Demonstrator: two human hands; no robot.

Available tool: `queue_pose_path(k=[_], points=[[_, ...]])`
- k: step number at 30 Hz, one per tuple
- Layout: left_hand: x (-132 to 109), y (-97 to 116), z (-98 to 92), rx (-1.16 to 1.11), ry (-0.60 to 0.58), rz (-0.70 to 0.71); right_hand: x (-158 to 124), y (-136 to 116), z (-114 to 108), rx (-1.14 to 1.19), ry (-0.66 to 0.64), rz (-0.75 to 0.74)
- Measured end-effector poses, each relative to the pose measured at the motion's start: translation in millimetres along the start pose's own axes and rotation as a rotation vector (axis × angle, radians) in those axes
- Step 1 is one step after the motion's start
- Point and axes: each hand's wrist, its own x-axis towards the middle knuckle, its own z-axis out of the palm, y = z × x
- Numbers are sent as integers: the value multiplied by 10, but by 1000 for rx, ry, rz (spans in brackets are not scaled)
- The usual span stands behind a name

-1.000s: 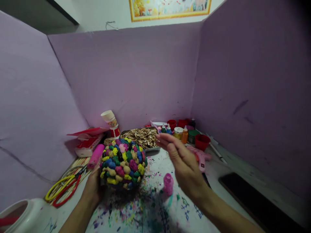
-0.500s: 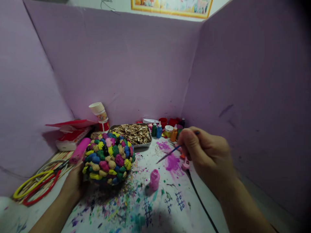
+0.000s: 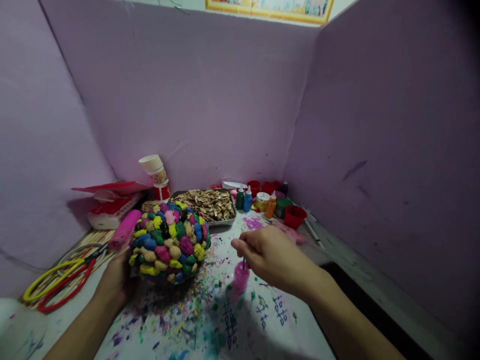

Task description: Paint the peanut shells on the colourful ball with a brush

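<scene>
A dome covered in painted nut shells [image 3: 169, 240], in pink, blue, yellow, green and black, sits on the paint-spattered table sheet [image 3: 210, 320]. My left hand [image 3: 116, 280] holds its left side, fingers hidden behind it. My right hand [image 3: 268, 255] is closed in a pinch on a thin paintbrush [image 3: 243, 262]. The brush points straight down into a small pink paint bottle [image 3: 240, 278] that stands just right of the dome.
A metal tray of plain shells [image 3: 208, 204] lies behind the dome. Paint bottles and red cups [image 3: 273, 202] line the back right. A pink glue gun [image 3: 288, 232], a pink tube [image 3: 123, 230], scissors and yellow and red loops [image 3: 60, 280] lie around. Purple boards wall in the table.
My right hand came down and left from the back right with the brush, and now dips it into the pink bottle. A second ago that hand was open and raised.
</scene>
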Motion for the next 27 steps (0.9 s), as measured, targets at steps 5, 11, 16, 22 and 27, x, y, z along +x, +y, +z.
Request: queue_pose_path(k=[5,11,16,22,27], points=[[13,-2,-14,23,-23,17,53,27,61,10,-113,27],[-13,12,12,-7,-33,8,3,47,-65,27,-78,10],[12,1,-3,-13,-13,4,44,10,14,-106,-147,7],[71,-28,-49,-32,-40,12,-4,-1,-57,-29,-33,-10],[76,-44,-60,-48,-36,14,-210,112,-304,204,235,-110]])
